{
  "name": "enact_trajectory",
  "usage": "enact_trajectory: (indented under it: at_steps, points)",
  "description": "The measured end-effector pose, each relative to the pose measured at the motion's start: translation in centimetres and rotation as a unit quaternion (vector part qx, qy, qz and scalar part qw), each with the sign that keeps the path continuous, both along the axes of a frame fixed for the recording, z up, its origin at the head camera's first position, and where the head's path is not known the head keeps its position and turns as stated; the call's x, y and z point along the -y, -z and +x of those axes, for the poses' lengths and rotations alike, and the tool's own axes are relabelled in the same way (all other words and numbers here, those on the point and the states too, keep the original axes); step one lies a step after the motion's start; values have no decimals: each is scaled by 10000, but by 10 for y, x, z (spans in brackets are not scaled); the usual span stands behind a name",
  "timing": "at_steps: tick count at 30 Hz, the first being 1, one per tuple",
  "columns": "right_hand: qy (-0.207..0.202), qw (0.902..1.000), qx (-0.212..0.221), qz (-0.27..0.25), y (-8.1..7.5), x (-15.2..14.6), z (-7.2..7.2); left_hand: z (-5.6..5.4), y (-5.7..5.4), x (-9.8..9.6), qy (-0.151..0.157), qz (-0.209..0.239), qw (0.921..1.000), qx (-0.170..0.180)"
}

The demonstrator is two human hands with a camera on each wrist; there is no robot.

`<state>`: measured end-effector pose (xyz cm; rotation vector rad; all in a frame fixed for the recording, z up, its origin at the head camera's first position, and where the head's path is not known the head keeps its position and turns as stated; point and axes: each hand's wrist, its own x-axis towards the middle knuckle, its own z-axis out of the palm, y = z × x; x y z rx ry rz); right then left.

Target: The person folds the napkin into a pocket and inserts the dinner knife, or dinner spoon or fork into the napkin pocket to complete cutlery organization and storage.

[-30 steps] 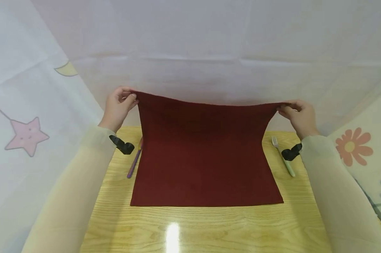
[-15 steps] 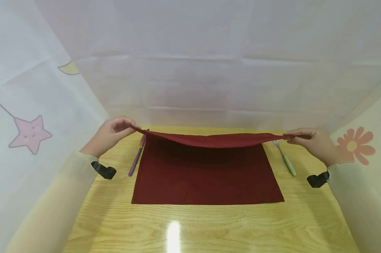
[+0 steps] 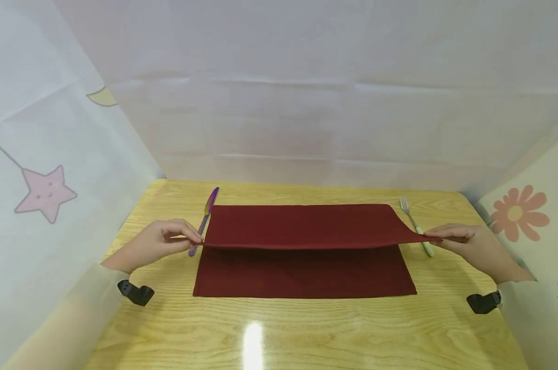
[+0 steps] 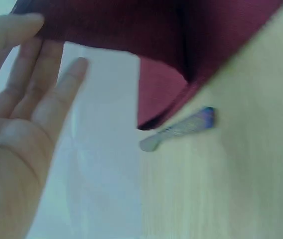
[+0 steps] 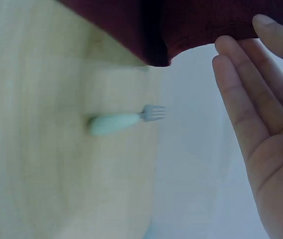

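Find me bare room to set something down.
Free: the table in front of the red cloth; a narrower strip between cloth and white backdrop. Crowded: both sides of the cloth, with left hand and knife, right hand and fork.

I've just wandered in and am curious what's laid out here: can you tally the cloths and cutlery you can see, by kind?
Cloths: 1, dark red, held at its edge by the left hand and the right hand
Knives: 1, with a purple handle
Forks: 1, with a pale green handle
Total: 3
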<state>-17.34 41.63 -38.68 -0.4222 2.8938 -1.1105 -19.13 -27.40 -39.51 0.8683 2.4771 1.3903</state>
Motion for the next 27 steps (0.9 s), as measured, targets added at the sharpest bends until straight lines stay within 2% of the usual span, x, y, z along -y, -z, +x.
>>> enact_trajectory:
  at_steps: [3, 6, 8, 11, 15, 19, 23, 27]
  points:
    - [-236, 9993, -179, -218, 13, -3, 7, 7, 7, -3, 396, -456, 9979, -249]
    - [-409, 9980, -296, -381, 23, -5, 12, 12, 7, -7, 665, -922, 9919, -559]
    - [-394, 9981, -351, -321, 28, -5, 15, 15, 6, -9, 808, -1051, 9892, -626]
    - [-409, 9983, -332, -238, 33, -4, 20, 18, 8, -8, 908, -1130, 9877, -588]
    - [-471, 9986, -99, -231, 40, -1, 26, 24, 14, -5, 957, -1389, 9851, -325]
    - [-707, 9971, 43, -283, 49, 1, 30, 28, 20, -6, 1100, -1575, 9812, -183]
    - [-916, 9955, -65, -212, 56, 4, 32, 29, 24, -9, 1146, -1651, 9794, -174]
    - [-1061, 9943, 124, -38, 61, 6, 32, 29, 26, -12, 1217, -1696, 9777, -213]
